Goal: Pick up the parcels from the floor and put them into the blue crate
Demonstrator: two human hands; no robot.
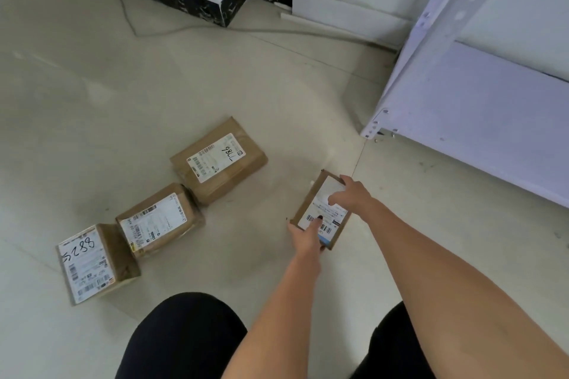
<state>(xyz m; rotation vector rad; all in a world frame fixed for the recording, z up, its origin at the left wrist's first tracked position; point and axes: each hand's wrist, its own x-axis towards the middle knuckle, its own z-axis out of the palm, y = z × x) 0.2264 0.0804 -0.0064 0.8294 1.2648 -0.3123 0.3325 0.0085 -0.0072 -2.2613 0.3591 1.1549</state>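
Hands, left hand (303, 238) and right hand (351, 194), grip a small parcel (323, 209) with curled fingers at lower right; three parcels (160, 218) remain on the floor (215, 71), crate unseen.

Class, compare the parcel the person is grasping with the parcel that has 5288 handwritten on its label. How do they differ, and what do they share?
The grasped parcel has the left hand and right hand gripping its ends; the 5288 parcel lies untouched. The grasped parcel sits alone near the white shelf, while the 5288 parcel ends a row of three. The 5288 label carries large handwritten digits; none show on the grasped one's. Both are brown cardboard with white barcoded labels facing up.
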